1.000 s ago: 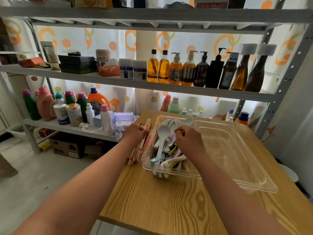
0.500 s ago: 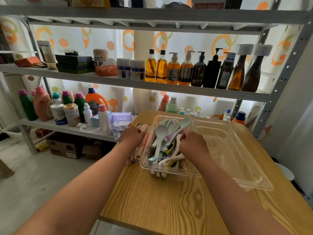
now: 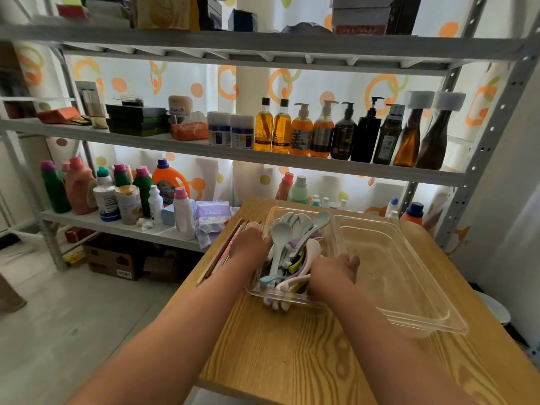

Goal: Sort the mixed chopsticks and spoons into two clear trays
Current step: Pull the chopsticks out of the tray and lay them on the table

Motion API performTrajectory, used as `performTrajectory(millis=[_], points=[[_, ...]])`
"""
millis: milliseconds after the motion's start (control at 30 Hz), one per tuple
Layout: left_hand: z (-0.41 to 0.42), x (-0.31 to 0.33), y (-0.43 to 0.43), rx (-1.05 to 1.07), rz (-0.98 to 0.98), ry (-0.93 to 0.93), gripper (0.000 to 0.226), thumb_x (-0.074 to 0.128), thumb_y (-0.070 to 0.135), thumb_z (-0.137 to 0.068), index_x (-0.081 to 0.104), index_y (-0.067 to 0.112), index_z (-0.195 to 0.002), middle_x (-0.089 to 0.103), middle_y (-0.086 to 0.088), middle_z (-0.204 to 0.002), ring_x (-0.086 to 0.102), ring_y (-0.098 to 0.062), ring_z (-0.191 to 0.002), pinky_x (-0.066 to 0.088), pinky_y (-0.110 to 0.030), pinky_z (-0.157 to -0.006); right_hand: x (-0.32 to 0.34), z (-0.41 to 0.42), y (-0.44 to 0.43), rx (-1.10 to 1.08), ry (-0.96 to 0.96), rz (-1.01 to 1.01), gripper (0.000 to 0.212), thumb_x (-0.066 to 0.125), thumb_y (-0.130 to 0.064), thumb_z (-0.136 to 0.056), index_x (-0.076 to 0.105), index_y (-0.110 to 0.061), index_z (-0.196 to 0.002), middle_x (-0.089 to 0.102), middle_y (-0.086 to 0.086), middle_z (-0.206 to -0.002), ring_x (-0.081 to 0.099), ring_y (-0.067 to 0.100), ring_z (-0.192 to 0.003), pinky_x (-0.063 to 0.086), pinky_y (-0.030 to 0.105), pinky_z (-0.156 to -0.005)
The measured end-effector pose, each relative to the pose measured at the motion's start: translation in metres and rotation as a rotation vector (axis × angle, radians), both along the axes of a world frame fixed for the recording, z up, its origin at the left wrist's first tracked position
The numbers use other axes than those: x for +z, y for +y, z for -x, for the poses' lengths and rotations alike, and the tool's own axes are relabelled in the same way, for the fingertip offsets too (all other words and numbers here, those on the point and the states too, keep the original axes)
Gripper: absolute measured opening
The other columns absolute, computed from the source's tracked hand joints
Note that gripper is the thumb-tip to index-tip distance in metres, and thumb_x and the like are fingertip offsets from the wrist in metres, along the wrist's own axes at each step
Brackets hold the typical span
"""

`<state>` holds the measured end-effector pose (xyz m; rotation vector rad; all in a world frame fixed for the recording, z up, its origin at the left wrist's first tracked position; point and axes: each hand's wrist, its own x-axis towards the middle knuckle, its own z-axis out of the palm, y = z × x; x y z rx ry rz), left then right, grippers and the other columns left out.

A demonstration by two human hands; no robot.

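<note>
While curled, right hand (image 3: 336, 270) on spoons (image 3: 282, 230).

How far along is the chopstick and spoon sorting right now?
Mostly separated. Spoons are piled in the left tray; chopsticks lie bundled on the table beside it. In hand: the left hand is on the chopsticks, the right hand among the spoons. Left: the right tray looks empty, so the chopsticks probably still need to go in.

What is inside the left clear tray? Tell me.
A pile of pastel spoons. The right hand covers part of it, so whatever lies beneath cannot be seen.
</note>
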<state>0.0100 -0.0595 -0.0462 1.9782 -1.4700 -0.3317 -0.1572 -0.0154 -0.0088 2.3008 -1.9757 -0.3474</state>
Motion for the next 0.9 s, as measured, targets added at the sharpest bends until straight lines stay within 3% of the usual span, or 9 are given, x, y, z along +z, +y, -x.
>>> performTrajectory(millis=[400,600,900], points=[[-0.0028,-0.0066,-0.0024,0.006,0.004,-0.023,0.044,0.043,0.047,-0.095,0.065,0.009,-0.093,0.068,-0.011,-0.093,0.062,-0.027,-0.085,0.052,-0.036,-0.078,-0.0028,-0.0039,0.0006,-0.041,-0.036,0.034,0.038,0.057,-0.030,-0.090,0.053,-0.018,-0.125,0.053,0.010,-0.128,0.037,0.030,-0.123,0.028,0.041,-0.097],[-0.0013,-0.0057,-0.0029,0.030,-0.020,-0.063,0.050,0.041,0.050,-0.096,0.063,0.008,-0.109,0.066,-0.012,-0.105,0.061,-0.028,-0.095,0.048,-0.036,-0.079,-0.0027,-0.0009,0.0002,-0.017,-0.083,0.032,0.036,0.055,-0.036,-0.090,0.055,-0.021,-0.122,0.055,0.006,-0.124,0.039,0.027,-0.119,0.029,0.041,-0.096],[-0.0017,-0.0062,-0.0027,0.031,-0.020,-0.041,0.047,0.042,0.048,-0.095,0.063,0.008,-0.107,0.066,-0.012,-0.104,0.061,-0.027,-0.094,0.051,-0.038,-0.081,-0.0005,-0.0024,0.0001,-0.016,-0.020,0.003,0.039,0.055,-0.036,-0.090,0.053,-0.020,-0.126,0.053,0.007,-0.129,0.036,0.028,-0.124,0.026,0.044,-0.100]])
